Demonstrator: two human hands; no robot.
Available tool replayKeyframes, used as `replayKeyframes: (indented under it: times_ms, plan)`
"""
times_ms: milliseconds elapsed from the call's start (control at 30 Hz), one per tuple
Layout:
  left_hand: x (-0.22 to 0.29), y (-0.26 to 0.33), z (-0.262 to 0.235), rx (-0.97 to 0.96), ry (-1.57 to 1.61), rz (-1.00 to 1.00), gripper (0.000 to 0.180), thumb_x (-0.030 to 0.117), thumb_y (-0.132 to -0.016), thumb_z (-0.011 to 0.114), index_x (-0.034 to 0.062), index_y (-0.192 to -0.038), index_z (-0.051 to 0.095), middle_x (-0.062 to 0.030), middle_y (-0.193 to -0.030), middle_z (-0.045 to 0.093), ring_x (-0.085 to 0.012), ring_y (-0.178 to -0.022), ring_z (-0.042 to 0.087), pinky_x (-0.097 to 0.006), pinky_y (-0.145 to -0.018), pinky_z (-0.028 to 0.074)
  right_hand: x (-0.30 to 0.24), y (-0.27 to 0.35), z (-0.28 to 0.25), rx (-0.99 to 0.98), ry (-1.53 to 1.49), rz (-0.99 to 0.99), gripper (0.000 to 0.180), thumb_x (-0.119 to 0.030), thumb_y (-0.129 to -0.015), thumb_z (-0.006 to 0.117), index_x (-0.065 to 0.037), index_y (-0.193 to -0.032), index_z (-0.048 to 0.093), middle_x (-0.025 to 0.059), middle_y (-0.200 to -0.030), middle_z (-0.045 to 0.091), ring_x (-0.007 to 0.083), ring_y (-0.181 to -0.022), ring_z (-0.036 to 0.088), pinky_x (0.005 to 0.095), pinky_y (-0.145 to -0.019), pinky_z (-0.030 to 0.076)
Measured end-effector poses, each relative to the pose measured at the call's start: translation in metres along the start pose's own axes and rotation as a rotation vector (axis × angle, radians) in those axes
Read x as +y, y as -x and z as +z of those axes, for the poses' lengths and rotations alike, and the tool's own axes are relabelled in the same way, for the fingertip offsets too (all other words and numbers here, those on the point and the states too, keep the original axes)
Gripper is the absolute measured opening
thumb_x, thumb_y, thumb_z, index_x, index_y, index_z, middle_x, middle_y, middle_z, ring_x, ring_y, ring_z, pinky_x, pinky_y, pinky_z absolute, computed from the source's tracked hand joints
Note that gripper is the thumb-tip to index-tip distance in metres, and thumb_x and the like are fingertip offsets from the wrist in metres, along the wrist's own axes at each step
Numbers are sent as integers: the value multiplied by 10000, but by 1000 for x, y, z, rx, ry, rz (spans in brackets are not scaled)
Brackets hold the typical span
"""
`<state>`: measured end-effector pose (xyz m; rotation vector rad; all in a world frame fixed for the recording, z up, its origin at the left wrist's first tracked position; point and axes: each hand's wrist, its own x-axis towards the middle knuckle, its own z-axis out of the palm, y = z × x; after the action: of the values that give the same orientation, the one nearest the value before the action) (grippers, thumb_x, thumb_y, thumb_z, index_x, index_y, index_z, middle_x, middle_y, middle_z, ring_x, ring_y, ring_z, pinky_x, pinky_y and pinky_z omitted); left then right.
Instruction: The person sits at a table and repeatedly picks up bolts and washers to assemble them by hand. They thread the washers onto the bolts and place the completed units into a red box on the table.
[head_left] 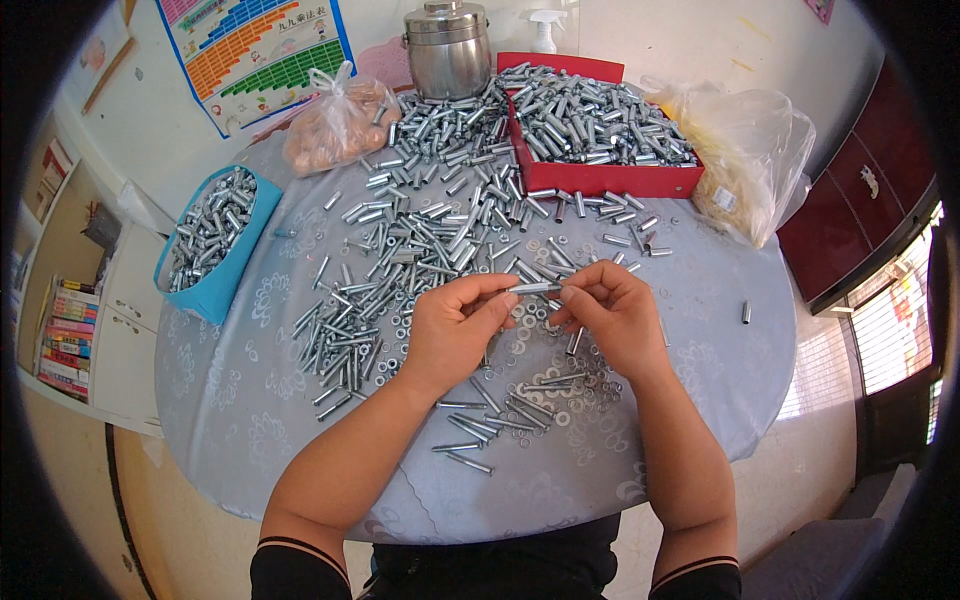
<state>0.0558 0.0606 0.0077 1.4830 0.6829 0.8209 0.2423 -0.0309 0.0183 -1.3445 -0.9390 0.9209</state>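
My left hand (455,330) and my right hand (615,310) meet over the middle of a round table (250,400) covered in a grey patterned cloth. Between their fingertips they hold one short silver metal sleeve bolt (532,288), lying level. Loose silver bolts (420,250) lie spread in a broad pile just beyond and to the left of my hands. Small washers and several thin bolts (530,400) lie scattered below my wrists.
A red tray (600,180) full of bolts stands at the back right, a blue tub (215,280) of bolts at the left edge. A steel pot (447,50), a bag of brownish items (335,125) and a yellowish plastic bag (745,160) sit behind. One bolt (746,312) lies alone at right.
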Motion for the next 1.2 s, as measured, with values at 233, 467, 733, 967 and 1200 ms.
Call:
replayKeyframes:
  times_ms: [233,467,733,967,1200]
  plan:
    - [3,1,0,-58,-34,-9,215,54,-936,653,-22,-1134,689,-71,-922,719,-108,-758,672,-240,-684,554,-4,1,-1,-71,-86,48,176,-38,-895,698,18,-1057,657,75,-860,709,113,-735,668,241,-626,520]
    - [-4,-3,-2,50,110,8,229,62,-940,649,-23,-1151,672,-87,-948,729,-112,-751,668,-244,-690,552,-3,2,-9,12,449,-145,151,-95,-823,751,-45,-963,723,63,-841,691,180,-745,659,308,-661,517]
    - [-4,-3,-2,63,72,12,229,74,-941,653,-22,-1148,672,-94,-965,732,-113,-750,669,-248,-690,558,-4,6,-13,-229,948,-364,119,-167,-783,714,-111,-887,730,74,-920,625,293,-862,644,396,-737,521]
    - [-4,-2,-2,55,83,9,221,65,-940,653,-24,-1141,675,-89,-961,731,-109,-754,666,-244,-683,558,-5,9,-13,-226,985,-338,113,-177,-781,717,-109,-871,721,77,-896,614,288,-860,643,402,-740,519]
    - [-5,-3,-2,49,96,8,218,64,-942,649,-18,-1142,676,-89,-964,730,-108,-751,663,-239,-683,550,-5,8,-10,-225,1044,-336,111,-172,-804,690,-103,-886,718,86,-901,614,296,-866,642,408,-743,521]
